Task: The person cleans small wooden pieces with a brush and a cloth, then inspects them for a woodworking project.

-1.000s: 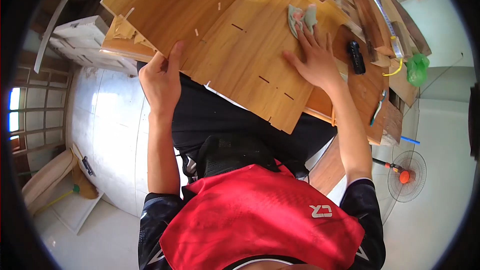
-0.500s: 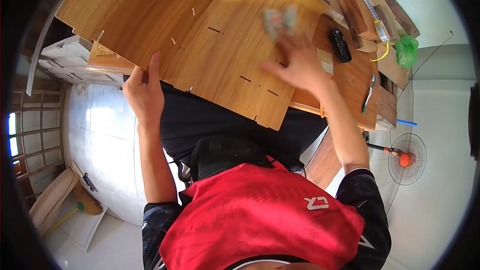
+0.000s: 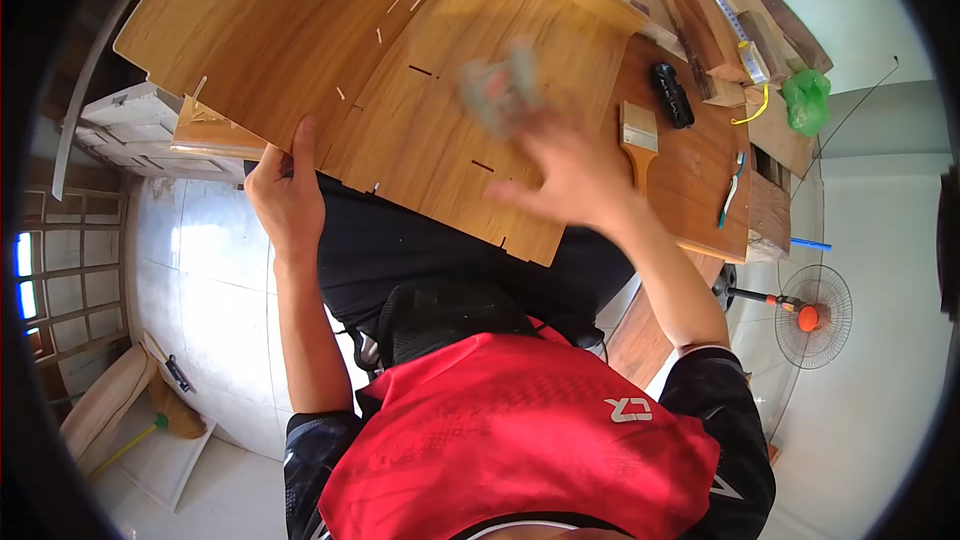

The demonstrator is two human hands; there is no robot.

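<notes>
A thin wood-grain panel piece point(image 3: 400, 130) with small dark slots and pale tabs lies across the table and over my lap, with another wood-grain panel point(image 3: 230, 35) standing at its left. My left hand point(image 3: 288, 190) grips the left panel's lower corner, thumb on top and fingers curled beneath. My right hand point(image 3: 575, 175) is over the middle of the slotted panel, holding a crumpled greyish-green cloth point(image 3: 495, 95) with a reddish patch against the surface. Motion blurs the cloth and fingertips; the thumb sticks out to the left.
Right of the panel lie a flat paintbrush point(image 3: 638, 130), a black case point(image 3: 671, 95) and a toothbrush point(image 3: 732, 190) on the brown tabletop point(image 3: 690, 180). Wood offcuts point(image 3: 695, 20), a tape measure point(image 3: 752, 62) and a green plastic bag point(image 3: 806, 103) sit farther back. A fan point(image 3: 813, 317) stands right.
My right hand has swept the cloth leftward and slightly down across the panel, uncovering the paintbrush. The left hand keeps its hold on the corner.
</notes>
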